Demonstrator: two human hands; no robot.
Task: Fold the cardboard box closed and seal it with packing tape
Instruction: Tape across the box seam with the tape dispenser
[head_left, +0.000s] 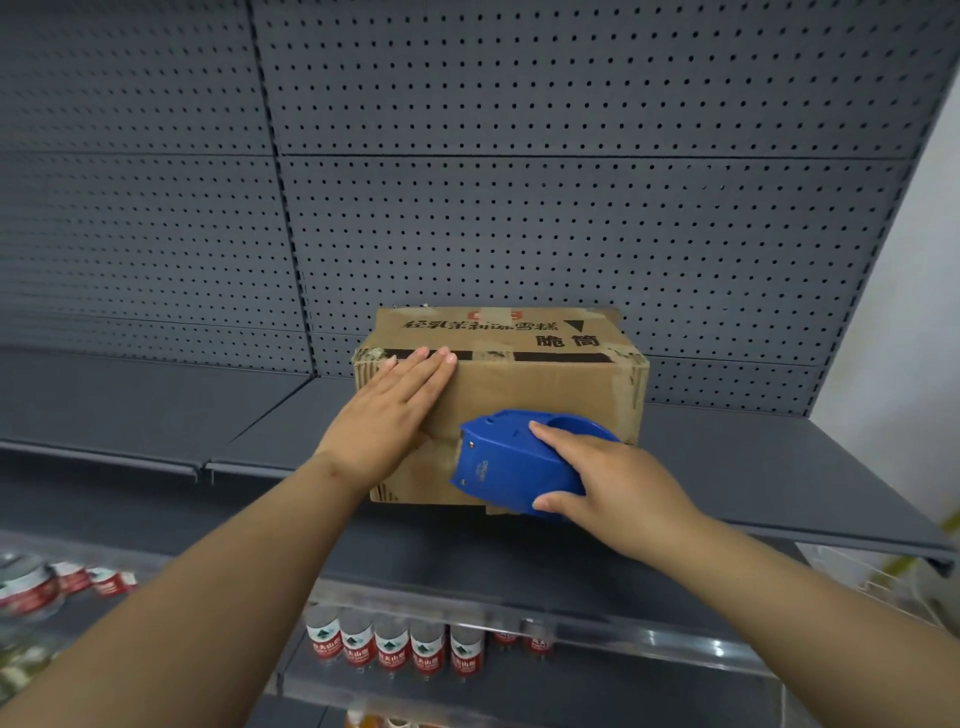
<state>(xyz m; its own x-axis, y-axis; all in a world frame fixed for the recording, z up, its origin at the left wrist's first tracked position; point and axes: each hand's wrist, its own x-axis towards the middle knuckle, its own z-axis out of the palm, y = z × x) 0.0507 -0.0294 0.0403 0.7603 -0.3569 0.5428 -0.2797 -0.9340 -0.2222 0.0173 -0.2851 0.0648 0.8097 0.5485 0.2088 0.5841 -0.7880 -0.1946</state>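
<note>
A brown cardboard box (540, 387) with black printed characters on its top stands on a grey metal shelf (769, 467), its flaps folded down. My left hand (389, 415) presses flat on the box's front face, fingers straight and reaching the top edge. My right hand (608, 483) grips a blue tape dispenser (509, 462) and holds it against the lower right of the front face. The tape roll itself is hidden inside the dispenser. Old strips of tape show along the box's top edge.
A grey pegboard back panel (519, 182) rises behind the box. The shelf runs on to the left and right. On the shelf below stand several water bottles (395, 649) with red and white labels, and more bottles (67, 582) lie at the far left.
</note>
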